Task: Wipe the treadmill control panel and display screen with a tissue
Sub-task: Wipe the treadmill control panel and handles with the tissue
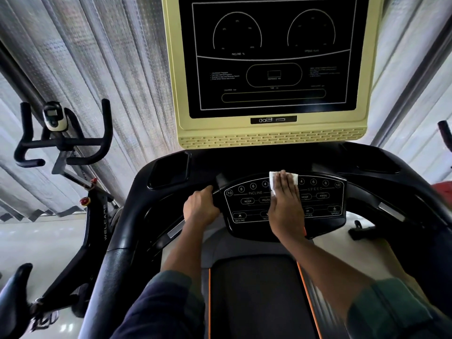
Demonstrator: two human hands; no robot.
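Right hand (286,204) flat, pressing a white folded paper tissue (294,178) onto the black oval button control panel (244,204), at its top-centre edge.
The tissue looks thin, soft and easily torn, so it is best pinned under straight fingers rather than pinched. The left hand (200,209) curls round the black grip bar (216,189) at the panel's left edge; the dark, cream-framed display screen (271,55) stands above.
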